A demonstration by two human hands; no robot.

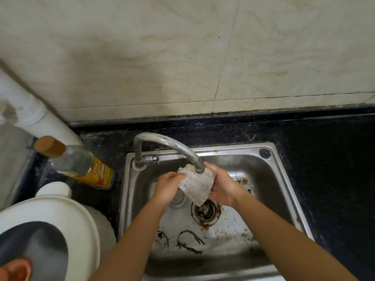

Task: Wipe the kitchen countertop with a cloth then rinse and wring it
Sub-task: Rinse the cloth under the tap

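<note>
A wet whitish cloth (195, 184) hangs stretched between both hands under the spout of the curved metal faucet (172, 146), above the steel sink (282, 179). My left hand (167, 184) grips the cloth's left edge. On the other side, my right hand (222, 184) holds its right edge with fingers curled round it. The cloth's lower corner dangles over the drain (206, 211). I cannot tell whether water is running.
Dark countertop (328, 159) surrounds the sink. At the left stands a glass bottle (81, 165) with a yellow label and brown cap, a white round lid (53, 189) and a large white appliance (60, 220). Dark debris lies on the sink floor. A tiled wall rises behind.
</note>
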